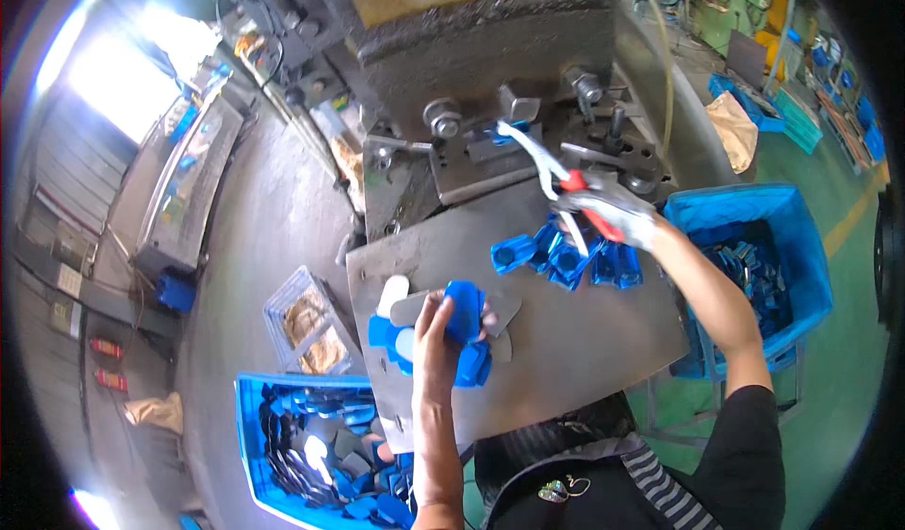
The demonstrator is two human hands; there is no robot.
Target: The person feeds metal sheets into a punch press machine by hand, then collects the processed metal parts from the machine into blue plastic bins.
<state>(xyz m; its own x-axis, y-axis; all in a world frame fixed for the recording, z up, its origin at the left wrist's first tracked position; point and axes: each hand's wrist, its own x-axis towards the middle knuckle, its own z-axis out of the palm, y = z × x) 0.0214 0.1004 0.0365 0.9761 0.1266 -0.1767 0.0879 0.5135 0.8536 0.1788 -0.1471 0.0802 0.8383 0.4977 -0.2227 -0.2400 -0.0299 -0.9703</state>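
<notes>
My left hand [433,334] is closed on a flat blue metal piece [465,309] with rounded corners, above the near left of a steel table [575,351]. Around it lie loose flat blanks [385,330], some blue and some grey. My right hand [617,213], in a pale glove, grips red-handled pliers [539,161]. Their long jaws reach into the press die [471,164], with the tip at a small blue part [509,131]. Whether the jaws pinch that part, I cannot tell. Several bent blue parts [567,261] lie in a heap below the pliers.
The heavy press head [481,49] with large bolts overhangs the die. A blue bin [801,266] of formed parts stands to the right. At lower left is another blue bin [247,445] of flat blanks, with a grey crate [283,309] behind it.
</notes>
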